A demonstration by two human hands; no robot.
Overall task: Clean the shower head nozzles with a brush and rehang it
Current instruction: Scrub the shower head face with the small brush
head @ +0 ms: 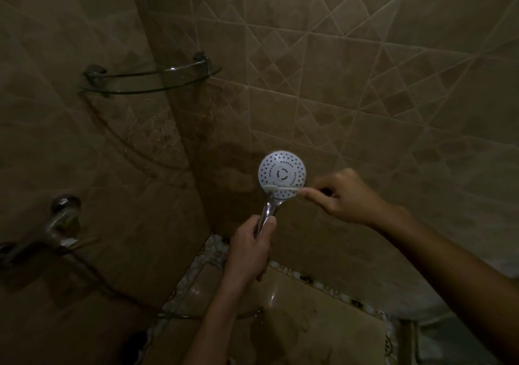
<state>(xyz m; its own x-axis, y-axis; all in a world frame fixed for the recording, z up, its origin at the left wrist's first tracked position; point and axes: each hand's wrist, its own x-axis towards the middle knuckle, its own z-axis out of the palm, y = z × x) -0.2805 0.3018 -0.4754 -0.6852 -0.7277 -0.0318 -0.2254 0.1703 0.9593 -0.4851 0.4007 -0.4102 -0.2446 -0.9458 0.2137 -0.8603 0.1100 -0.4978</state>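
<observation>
Head-camera footage is taken looking down into a dim tiled shower corner. A shower head (pixel 282 175) is held up in front of the wall by its chrome handle (pixel 266 213), around which the fingers of the left hand (pixel 250 249) are wrapped, thumb pressed along the top. The white nozzle face is turned toward the viewer, presumably so that the holes are exposed and can be watched while being scrubbed. A pale brush (pixel 281 188), apparently a toothbrush, is laid across the lower edge of that face, bristle end to the left; its handle is pinched between the fingertips of the right hand (pixel 346 199). Scrubbing is judged to be under way, with rehanging not yet done. A glass corner shelf (pixel 146 85) is mounted higher up, and nothing is seen on it. A tap (pixel 60 221) is fixed at the left; no wall bracket can be made out.
</observation>
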